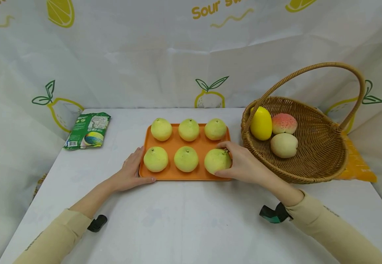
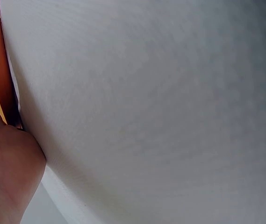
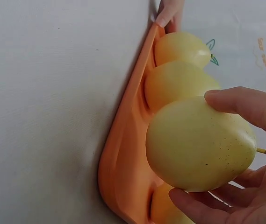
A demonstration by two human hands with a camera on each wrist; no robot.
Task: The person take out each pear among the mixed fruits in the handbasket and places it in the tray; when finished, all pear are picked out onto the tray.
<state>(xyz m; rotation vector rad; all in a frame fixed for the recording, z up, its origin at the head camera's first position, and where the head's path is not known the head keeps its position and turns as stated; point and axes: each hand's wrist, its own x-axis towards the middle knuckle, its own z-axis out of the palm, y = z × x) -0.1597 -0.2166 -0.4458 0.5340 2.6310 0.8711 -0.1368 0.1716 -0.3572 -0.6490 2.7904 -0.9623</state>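
Note:
An orange tray (image 1: 202, 146) lies on the white table, carrying round yellow-green pears in two rows. My right hand (image 1: 243, 161) grips a pear (image 3: 200, 144) between thumb and fingers, close over the tray's front right corner; its short stem points toward the palm in the right wrist view. Two more pears, one at front left (image 1: 156, 159) and one at front middle (image 1: 186, 159), sit in the same row. My left hand (image 1: 129, 174) rests against the tray's front left corner, fingers fairly straight along the left side and thumb at the front rim.
On the right stands a wicker basket (image 1: 316, 157) with a tall handle, holding a yellow fruit (image 1: 261, 123), a pink peach (image 1: 284, 123) and a pale fruit (image 1: 284, 145). An orange packet (image 1: 359, 161) lies partly behind it. At back left lies a green packet (image 1: 88, 131).

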